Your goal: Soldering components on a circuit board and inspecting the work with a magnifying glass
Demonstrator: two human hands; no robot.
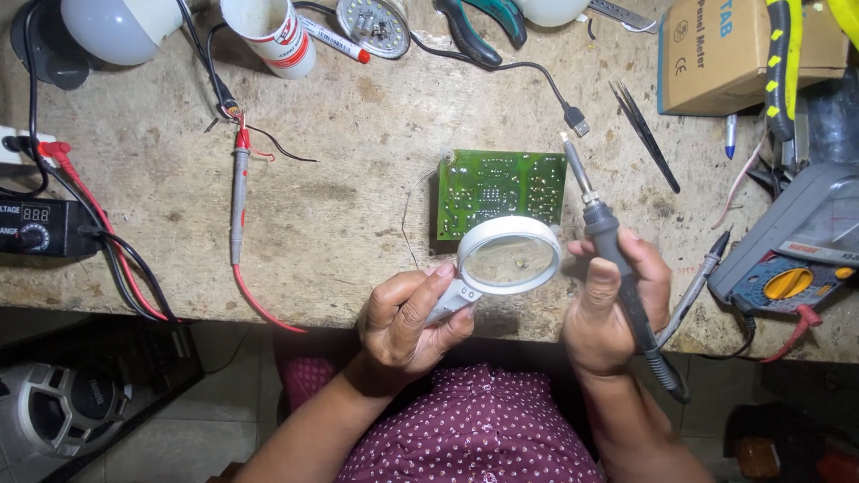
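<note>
Left hand [407, 317] was closed around the white handle of a round magnifying glass [508, 258], fingers curled and thumb pressed along the handle, with the lens held over the near edge of a green circuit board [501, 183]. Right hand [608, 300] was wrapped in a fist-like grip around the dark handle of a soldering iron [601, 224], its metal tip raised and pointing away from the person, just beside the board's right edge and not touching any part of the board that could be seen. Its cord trailed back past the wrist, over the near edge of the bench [358, 179].

The circuit board lay flat, solder side up, near the middle of the bench toward its near edge, a thin wire curling off its left side. Judging from the lifted tip and the lens over the board, the work appeared to be at an inspection stage; whether any joint was already made could not be told.

Farther out, tweezers [646, 134] lay toward the far right, a multimeter [792, 259] sat at the right edge, and a red probe [238, 201] lay left of centre. A small power supply [40, 225] stood at the left edge, bulb parts [376, 25] along the far edge.
</note>
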